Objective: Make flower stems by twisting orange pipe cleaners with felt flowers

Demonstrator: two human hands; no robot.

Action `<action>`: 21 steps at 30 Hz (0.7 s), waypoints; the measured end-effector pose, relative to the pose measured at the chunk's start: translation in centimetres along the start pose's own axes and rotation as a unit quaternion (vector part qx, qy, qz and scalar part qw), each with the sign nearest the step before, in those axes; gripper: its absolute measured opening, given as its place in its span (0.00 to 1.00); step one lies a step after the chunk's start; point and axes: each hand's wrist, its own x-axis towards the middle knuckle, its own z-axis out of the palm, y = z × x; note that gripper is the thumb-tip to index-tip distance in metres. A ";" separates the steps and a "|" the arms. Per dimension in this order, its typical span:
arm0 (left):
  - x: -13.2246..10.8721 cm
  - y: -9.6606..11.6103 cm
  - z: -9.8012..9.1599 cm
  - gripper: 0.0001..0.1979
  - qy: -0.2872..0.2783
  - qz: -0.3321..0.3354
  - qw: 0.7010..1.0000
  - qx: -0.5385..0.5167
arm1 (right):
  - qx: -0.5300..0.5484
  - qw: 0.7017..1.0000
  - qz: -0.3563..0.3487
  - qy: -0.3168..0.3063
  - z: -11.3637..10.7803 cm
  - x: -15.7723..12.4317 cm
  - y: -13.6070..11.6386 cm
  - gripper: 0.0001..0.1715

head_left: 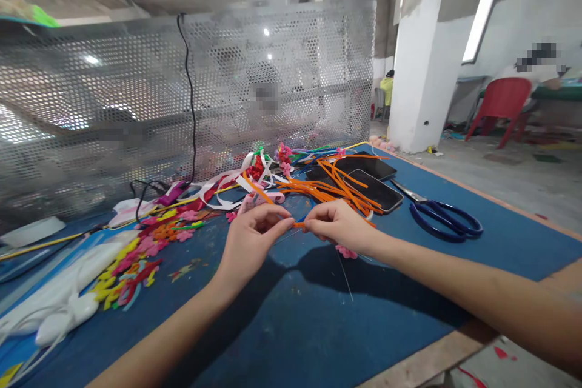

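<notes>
Right at the centre of the frame, the left hand point(250, 239) and the right hand point(339, 225) each pinch, thumb against forefinger, a short orange pipe cleaner point(298, 225) stretched between their fingertips. Just above them lies a loose bundle of orange pipe cleaners point(318, 189), some crossing a smartphone point(384, 193). Blue-handled scissors point(448, 219) rest at centre right; a pile of colourful pieces point(148, 247) lies left of the left hand.

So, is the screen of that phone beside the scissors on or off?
It looks off: the phone shows a dark face, with no lit display visible. Orange strips lie over part of it.
</notes>
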 end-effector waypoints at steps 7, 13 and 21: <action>-0.5 -0.6 -0.3 0.11 -0.068 0.237 0.940 0.234 | -0.084 0.996 -0.031 -0.011 -0.3 -0.1 0.7 0.11; -1.1 -1.5 -0.1 0.14 -0.109 0.366 0.848 0.368 | -0.296 0.938 -0.175 -0.051 -0.4 -0.5 0.8 0.12; -1.2 -1.0 0.1 0.13 -0.109 0.383 0.800 0.449 | -0.329 0.923 -0.192 -0.048 -0.2 -0.7 0.9 0.09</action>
